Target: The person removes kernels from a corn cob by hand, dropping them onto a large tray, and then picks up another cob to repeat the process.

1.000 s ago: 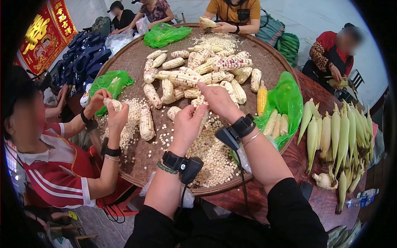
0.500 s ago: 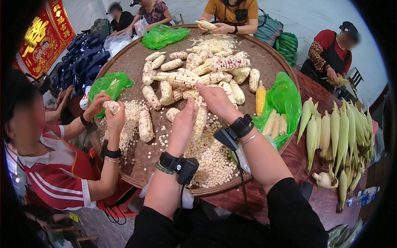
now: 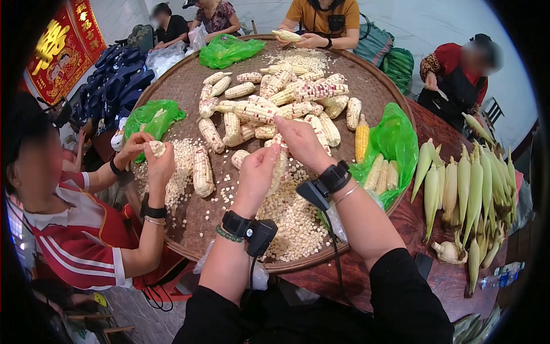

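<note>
Between my two hands I hold an ear of corn (image 3: 279, 167), pale with some dark red kernels. My left hand (image 3: 255, 179) is closed on its near left side, the thumb pressed to the kernels. My right hand (image 3: 299, 144) grips its far end from the right, fingers mostly hidden behind. Below the ear lies a heap of loose kernels (image 3: 295, 221). Just beyond my hands is a pile of husked ears (image 3: 246, 110), white and speckled red, on the round woven tray (image 3: 189, 114).
Green plastic bags (image 3: 392, 140) lie on the tray, one holding ears beside a yellow ear (image 3: 362, 140). Ears in husks (image 3: 470, 178), a phone (image 3: 423, 265) and a bottle (image 3: 498, 281) are on the wooden table at right. A co-worker at left holds a cob (image 3: 156, 149).
My left thumb has shifted up and right along the ear; my right hand barely moved. The co-worker at far right has raised a hand, and a husked-over ear now lies apart from it.
</note>
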Motion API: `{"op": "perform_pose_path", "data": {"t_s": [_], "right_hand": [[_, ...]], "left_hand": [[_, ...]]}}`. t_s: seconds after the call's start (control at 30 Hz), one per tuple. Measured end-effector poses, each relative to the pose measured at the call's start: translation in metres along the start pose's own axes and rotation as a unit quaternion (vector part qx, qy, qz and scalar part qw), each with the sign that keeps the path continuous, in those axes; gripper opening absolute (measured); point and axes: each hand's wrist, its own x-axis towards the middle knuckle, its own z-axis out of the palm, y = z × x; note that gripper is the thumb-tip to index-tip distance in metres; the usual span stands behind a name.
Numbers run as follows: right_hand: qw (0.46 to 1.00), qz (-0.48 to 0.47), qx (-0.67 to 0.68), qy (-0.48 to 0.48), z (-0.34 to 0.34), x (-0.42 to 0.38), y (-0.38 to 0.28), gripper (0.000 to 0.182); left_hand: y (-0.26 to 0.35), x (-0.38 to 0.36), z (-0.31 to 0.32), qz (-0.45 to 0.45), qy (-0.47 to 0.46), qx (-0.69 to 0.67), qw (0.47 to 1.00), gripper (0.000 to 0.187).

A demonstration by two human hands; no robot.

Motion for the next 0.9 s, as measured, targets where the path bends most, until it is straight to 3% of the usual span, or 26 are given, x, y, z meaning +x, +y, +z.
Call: {"op": "perform_pose_path", "data": {"t_s": [0.23,0.37,0.43,0.53,0.57,0.7,0.9], "right_hand": [[0.999,-0.025,-0.015,-0.015,0.001,-0.001,-0.004,0.049],[0.999,-0.033,-0.014,-0.018,0.000,0.000,-0.003,0.047],[0.999,-0.029,-0.014,-0.009,0.001,-0.002,-0.007,0.047],[0.999,-0.035,-0.027,-0.004,-0.001,0.000,-0.005,0.045],[0.999,-0.044,-0.030,0.004,-0.001,0.000,-0.004,0.045],[0.999,-0.042,-0.012,0.003,0.000,-0.001,-0.005,0.046],[1.000,-0.018,-0.003,0.001,0.001,0.000,0.002,0.044]], "left_hand": [[-0.023,0.010,-0.014,0.033,0.010,0.096,0.995,0.029],[-0.009,0.002,-0.008,-0.002,0.026,0.066,0.997,0.029],[0.002,0.000,0.002,-0.056,0.067,-0.098,0.991,0.039],[-0.004,0.004,-0.003,-0.038,0.050,-0.055,0.997,0.053],[-0.004,0.005,0.000,-0.022,0.067,-0.056,0.996,0.049],[0.002,-0.001,0.000,-0.017,-0.009,0.025,0.999,0.034],[0.007,-0.005,0.004,-0.020,-0.011,-0.044,0.999,0.032]]}}
